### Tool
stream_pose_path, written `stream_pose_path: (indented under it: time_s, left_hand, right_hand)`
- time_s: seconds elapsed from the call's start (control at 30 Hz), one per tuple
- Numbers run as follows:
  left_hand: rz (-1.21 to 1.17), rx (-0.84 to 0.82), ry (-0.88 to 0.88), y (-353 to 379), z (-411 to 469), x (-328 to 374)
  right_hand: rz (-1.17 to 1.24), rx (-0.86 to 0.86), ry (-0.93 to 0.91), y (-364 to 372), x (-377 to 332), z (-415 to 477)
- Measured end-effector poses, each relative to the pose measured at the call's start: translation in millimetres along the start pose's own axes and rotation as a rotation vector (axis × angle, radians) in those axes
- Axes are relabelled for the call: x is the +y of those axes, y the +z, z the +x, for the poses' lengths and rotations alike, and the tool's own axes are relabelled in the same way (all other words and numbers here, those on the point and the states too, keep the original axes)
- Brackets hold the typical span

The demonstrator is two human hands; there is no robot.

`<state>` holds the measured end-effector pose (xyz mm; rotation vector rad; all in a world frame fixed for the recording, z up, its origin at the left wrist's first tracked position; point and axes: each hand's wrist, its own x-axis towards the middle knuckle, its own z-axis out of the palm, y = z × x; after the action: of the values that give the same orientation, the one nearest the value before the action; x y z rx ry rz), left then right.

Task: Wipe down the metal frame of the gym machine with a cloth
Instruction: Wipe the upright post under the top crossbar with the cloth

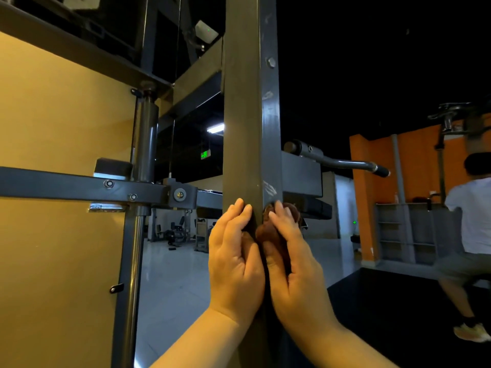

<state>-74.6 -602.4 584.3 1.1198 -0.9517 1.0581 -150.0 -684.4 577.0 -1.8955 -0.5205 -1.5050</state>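
Note:
A dark grey square metal upright (249, 115) of the gym machine runs down the middle of the view. A brown cloth (271, 235) is pressed against the upright's right face at about waist-of-frame height. My right hand (295, 264) holds the cloth, fingers laid over it and thumb under it. My left hand (235, 251) rests on the upright's front-left face with fingers nearly straight, right beside the cloth. Scuffed paint marks show just above the cloth.
A grey crossbar (79, 185) with bolts joins yellow panels (61, 123) at left. A padded handle bar (345, 162) sticks out to the right of the upright. A person in a white shirt (473, 221) sits at far right by an orange wall.

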Motion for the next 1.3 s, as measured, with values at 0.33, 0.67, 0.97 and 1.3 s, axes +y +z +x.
stream_pose_path:
  time_s: [0.33, 0.67, 0.97, 1.3]
  left_hand:
    - [-0.133, -0.063, -0.08, 10, 23, 9]
    - [-0.166, -0.055, -0.082, 11, 22, 9]
    - [-0.153, -0.07, -0.075, 10, 21, 9]
    - [-0.145, -0.071, -0.065, 10, 20, 10]
  right_hand:
    - [0.013, 0.071, -0.05, 0, 5, 24]
    - [-0.006, 0.096, -0.047, 2, -6, 63]
    - [-0.147, -0.031, -0.126, -15, -1, 61]
    - [-0.122, -0.041, -0.107, -12, 12, 28]
